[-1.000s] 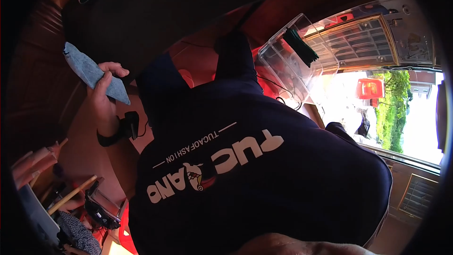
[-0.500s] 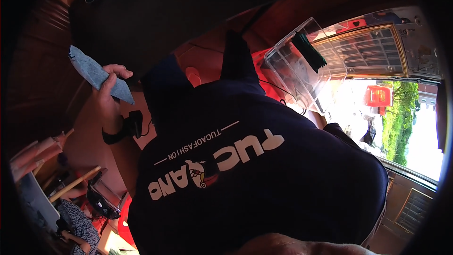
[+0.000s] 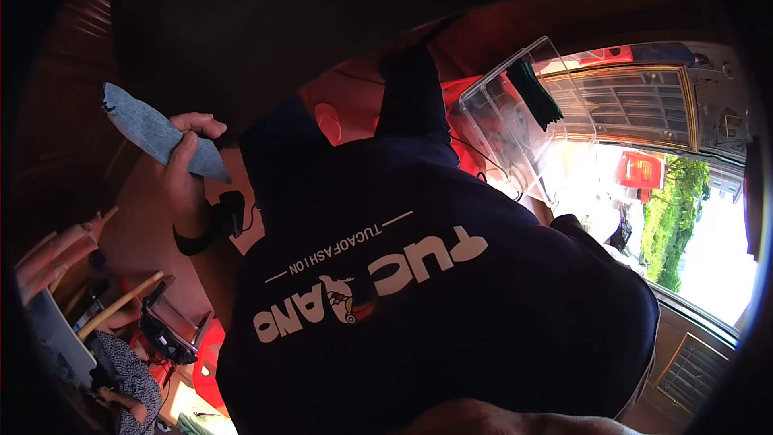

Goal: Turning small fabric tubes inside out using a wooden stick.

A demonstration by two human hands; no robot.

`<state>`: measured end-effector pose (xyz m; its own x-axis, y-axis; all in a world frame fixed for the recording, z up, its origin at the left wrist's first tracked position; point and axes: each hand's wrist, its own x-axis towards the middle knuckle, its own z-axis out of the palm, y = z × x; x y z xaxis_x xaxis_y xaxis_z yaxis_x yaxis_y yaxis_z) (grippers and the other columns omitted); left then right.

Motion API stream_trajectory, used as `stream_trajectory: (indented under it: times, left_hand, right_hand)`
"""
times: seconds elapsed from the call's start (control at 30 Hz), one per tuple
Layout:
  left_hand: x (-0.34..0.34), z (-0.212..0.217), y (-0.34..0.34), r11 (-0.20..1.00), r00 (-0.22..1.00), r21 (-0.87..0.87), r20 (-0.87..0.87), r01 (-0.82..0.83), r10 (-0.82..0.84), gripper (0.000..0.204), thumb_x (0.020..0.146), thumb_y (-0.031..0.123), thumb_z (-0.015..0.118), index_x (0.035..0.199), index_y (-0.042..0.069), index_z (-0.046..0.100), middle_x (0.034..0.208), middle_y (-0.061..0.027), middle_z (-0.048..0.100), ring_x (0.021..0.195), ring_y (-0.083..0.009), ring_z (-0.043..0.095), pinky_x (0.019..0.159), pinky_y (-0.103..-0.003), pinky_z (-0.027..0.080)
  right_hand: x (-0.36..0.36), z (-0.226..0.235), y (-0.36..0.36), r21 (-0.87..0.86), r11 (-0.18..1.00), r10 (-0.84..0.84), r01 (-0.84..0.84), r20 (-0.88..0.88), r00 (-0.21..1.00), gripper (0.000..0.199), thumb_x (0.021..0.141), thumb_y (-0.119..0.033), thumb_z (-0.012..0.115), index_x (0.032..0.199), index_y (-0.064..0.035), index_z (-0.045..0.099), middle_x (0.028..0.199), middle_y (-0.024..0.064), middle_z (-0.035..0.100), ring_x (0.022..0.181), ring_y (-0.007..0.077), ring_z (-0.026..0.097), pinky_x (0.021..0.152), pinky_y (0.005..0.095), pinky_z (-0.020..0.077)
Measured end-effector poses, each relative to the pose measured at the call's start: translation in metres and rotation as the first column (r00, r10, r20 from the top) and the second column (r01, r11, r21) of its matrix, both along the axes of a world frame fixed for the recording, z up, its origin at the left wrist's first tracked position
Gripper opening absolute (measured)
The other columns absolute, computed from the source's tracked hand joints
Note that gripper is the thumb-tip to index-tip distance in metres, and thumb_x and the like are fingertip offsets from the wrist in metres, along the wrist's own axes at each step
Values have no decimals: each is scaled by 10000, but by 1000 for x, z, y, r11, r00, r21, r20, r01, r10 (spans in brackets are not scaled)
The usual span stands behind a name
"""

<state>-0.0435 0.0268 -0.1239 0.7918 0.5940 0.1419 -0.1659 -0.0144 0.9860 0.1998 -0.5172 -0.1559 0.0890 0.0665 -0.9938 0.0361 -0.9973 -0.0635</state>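
Blue fabric [image 3: 145, 125] in left hand [image 3: 183, 181].
Grip pinches it, thumb [image 3: 186, 147] across its face; forearm [image 3: 212, 278] left of navy shirt [image 3: 483, 314].

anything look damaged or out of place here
The blue-grey piece in the left hand has an uneven upper-left end with dark marks, unlike its plainer long edges; whether that's fraying or stitching is too small to tell. Nothing else clearly stands out.

Dark navy tee [image 3: 483, 330] with chunky white lettering [image 3: 390, 280], smaller white text [image 3: 332, 253] between two thin lines [image 3: 277, 278], and a little cartoon [image 3: 340, 302] with some red. Dark pants [image 3: 411, 101] too, plus a black wristband [image 3: 193, 243] with some boxy gadget [image 3: 232, 209], left side.
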Motion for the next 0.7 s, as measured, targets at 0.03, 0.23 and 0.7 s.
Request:
stream_trajectory:
  times: [0.03,0.23,0.7]
  left_hand:
    - [0,-1,0,1000,1000,-13,22,-22,22,275,846,158,442,1001,-37,558,847,-118,590,868,-231,574,917,-382,394]
    - [1,-5,5,1000,997,15,72,8,-9,263,837,137,478,999,-44,578,823,-115,605,840,-215,586,842,-356,436]
    - [0,-13,13,996,989,43,120,78,-83,269,841,128,479,1005,-47,599,840,-123,618,836,-192,592,815,-331,433]
  right_hand:
    - [-2,-1,1,0,1000,3,-3,0,1000,232,882,-292,543,978,-95,618,889,28,640,752,143,614,619,312,484]
    - [-12,-9,6,-25,1000,18,-19,-15,1000,231,881,-291,545,974,-93,618,894,29,640,759,142,612,626,314,483]
    - [-29,-29,16,-65,998,15,-15,-1,1000,229,878,-288,549,967,-88,618,905,29,641,775,138,607,644,318,480]
